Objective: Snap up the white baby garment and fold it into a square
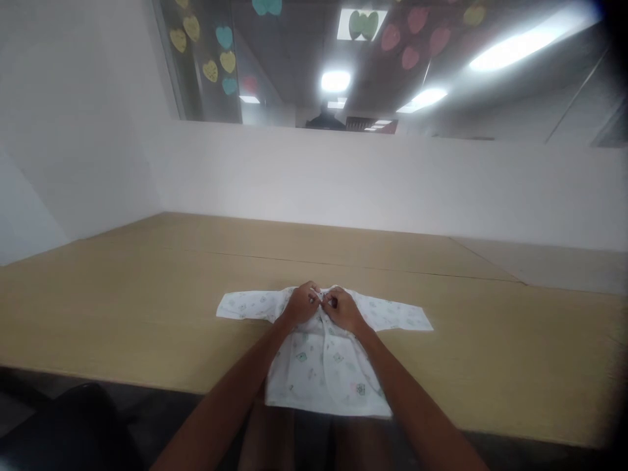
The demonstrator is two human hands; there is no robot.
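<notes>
A small white long-sleeved shirt (318, 373) with a faint green and pink print lies face up on the table, its sleeves spread to both sides. Its bottom hem reaches over the table's front edge. At the neckline, my left hand (303, 304) pinches the cloth of the front opening. My right hand (342, 310) is closed on the same placket from the other side, fingertips almost meeting those of the left. Whatever fastening sits between the fingertips is too small and partly covered to make out.
The light wooden table (122, 294) runs back to a white wall (294, 170), with seams across its top. Above the wall is a glass pane (294, 65) with heart-shaped paper notes. A dark chair (69, 425) stands at the lower left, below the table edge.
</notes>
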